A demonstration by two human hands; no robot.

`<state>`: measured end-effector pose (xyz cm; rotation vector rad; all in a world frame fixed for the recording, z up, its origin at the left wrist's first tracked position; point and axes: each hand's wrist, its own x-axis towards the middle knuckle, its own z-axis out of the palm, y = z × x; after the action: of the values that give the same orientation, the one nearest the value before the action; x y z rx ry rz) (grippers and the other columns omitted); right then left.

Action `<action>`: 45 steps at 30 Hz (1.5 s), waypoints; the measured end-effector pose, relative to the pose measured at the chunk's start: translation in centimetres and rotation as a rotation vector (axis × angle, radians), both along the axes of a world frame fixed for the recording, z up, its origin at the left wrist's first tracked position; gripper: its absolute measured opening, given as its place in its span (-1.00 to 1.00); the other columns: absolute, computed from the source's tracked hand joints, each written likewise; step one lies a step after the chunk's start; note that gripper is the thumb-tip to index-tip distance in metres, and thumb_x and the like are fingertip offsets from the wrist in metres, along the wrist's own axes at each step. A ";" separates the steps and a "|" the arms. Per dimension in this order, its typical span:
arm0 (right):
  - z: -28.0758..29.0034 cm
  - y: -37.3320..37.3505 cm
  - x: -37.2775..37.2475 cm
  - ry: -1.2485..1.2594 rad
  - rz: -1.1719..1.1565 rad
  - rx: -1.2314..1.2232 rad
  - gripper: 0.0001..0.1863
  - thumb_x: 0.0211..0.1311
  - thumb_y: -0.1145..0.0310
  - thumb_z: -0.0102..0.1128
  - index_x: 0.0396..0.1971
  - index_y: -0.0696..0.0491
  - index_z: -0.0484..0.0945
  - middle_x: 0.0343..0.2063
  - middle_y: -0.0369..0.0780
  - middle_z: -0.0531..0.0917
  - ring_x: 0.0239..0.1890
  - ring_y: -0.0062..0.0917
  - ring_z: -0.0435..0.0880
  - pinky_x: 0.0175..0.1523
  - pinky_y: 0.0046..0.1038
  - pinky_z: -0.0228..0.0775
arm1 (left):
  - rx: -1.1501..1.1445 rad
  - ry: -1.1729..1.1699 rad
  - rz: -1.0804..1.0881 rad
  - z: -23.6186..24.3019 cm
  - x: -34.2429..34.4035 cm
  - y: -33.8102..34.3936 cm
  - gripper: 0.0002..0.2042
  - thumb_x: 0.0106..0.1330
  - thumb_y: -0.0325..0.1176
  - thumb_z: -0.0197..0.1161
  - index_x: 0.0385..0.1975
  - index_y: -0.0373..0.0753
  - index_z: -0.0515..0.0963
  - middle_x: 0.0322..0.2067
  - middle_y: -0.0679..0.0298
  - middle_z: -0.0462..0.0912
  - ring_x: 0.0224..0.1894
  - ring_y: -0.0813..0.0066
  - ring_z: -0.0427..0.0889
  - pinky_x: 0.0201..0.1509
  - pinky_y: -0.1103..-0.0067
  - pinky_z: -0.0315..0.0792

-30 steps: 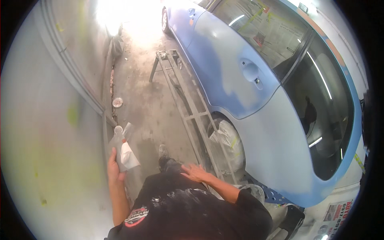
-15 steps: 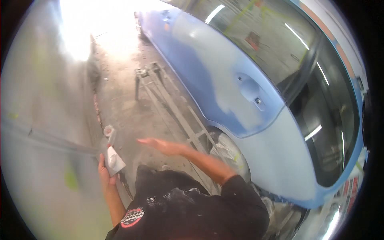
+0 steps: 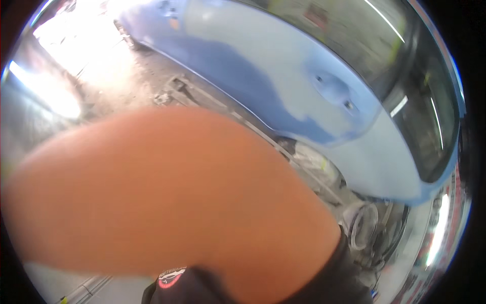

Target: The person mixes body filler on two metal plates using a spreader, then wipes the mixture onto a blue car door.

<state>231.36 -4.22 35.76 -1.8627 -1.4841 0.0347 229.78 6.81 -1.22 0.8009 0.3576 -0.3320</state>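
Observation:
My right forearm [image 3: 172,192] sweeps very close across the view from its black sleeve at the lower right to the left rim. It is blurred, and my right hand does not show. My left hand is also out of sight, and the arm covers the place where it was. The white piece it held half a second ago cannot be seen. Beyond the forearm stands a blue car body [image 3: 238,71] with pale sanded patches over its door. A door handle recess [image 3: 334,91] shows on that door.
A metal stand [image 3: 243,124] lies low along the car's side, partly behind my arm. Near the rear wheel area is whitish covering [image 3: 316,159]. A round, clear-looking container [image 3: 362,225] is at the lower right. Bare floor [image 3: 116,71] stretches toward a bright opening.
My right forearm has risen and swung left, close in front of the view. My left hand and the white piece have gone out of sight. The view has shifted, too.

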 end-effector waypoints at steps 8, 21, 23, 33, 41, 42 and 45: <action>-35.4 -15.6 -5.4 0.794 -0.735 0.064 -0.39 0.40 -0.04 0.05 0.23 0.12 0.44 0.18 -0.01 0.50 0.24 -0.20 0.45 0.31 -0.28 0.27 | -0.141 0.012 -0.013 0.4 7.1 0.8 -0.57 0.48 -0.13 0.08 0.19 -0.30 0.43 0.07 0.17 0.61 0.06 0.36 0.61 0.17 0.36 0.49; -33.1 -21.1 -13.5 2.047 -1.029 0.158 -0.12 0.38 -0.32 -0.16 0.43 0.08 0.15 0.45 -0.07 0.12 0.51 -0.29 -0.02 0.51 -0.31 -0.13 | -0.158 0.087 -0.058 -2.2 12.5 1.5 -0.53 0.53 -0.11 -0.03 0.29 -0.28 0.36 0.17 0.26 0.53 0.13 0.44 0.54 0.23 0.44 0.43; -30.0 -21.4 -11.0 1.975 -1.023 0.009 -0.12 0.38 -0.34 -0.16 0.43 0.06 0.15 0.46 -0.08 0.11 0.53 -0.31 -0.06 0.52 -0.32 -0.16 | -0.129 0.128 -0.048 -2.1 13.6 0.7 -0.52 0.53 -0.09 -0.02 0.29 -0.27 0.36 0.16 0.26 0.53 0.13 0.43 0.54 0.22 0.44 0.43; -25.8 -25.4 0.3 1.130 -0.277 -0.106 -0.14 0.37 -0.40 -0.48 0.51 -0.17 -0.09 0.52 -0.23 -0.08 0.56 -0.27 -0.26 0.51 0.05 -0.55 | -0.073 0.227 0.079 -3.7 17.0 -3.7 -0.49 0.51 -0.10 0.02 0.30 -0.34 0.29 0.17 0.19 0.50 0.12 0.37 0.55 0.20 0.42 0.47; -38.7 -50.5 -2.7 0.299 -0.536 -1.453 -0.20 0.30 -0.24 -0.04 0.37 0.02 0.27 0.48 -0.14 0.03 0.52 -0.36 -0.04 0.52 0.02 -0.29 | -0.004 0.276 0.104 -2.9 21.3 -9.4 -0.49 0.51 -0.12 0.04 0.29 -0.35 0.30 0.15 0.17 0.52 0.14 0.36 0.55 0.19 0.41 0.49; -37.9 -54.5 -2.2 0.197 -0.490 -1.570 -0.20 0.31 -0.24 -0.04 0.39 0.00 0.24 0.49 -0.16 0.02 0.53 -0.38 -0.07 0.54 0.00 -0.34 | -0.030 0.275 0.080 -2.9 21.6 -9.9 -0.50 0.51 -0.12 0.03 0.29 -0.35 0.30 0.15 0.17 0.51 0.14 0.36 0.55 0.19 0.41 0.49; -34.5 -62.0 1.0 -0.103 -0.185 -1.827 -0.20 0.31 -0.24 -0.05 0.41 -0.05 0.21 0.50 -0.23 0.00 0.54 -0.41 -0.11 0.56 -0.04 -0.42 | -0.085 0.287 0.061 -4.2 21.5 -11.0 -0.51 0.52 -0.14 0.02 0.30 -0.35 0.29 0.16 0.16 0.51 0.14 0.36 0.55 0.20 0.40 0.47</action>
<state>232.39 -66.23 1.24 -3.2858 -1.2576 1.6998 251.24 -4.14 -5.39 0.6582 0.6318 -0.4036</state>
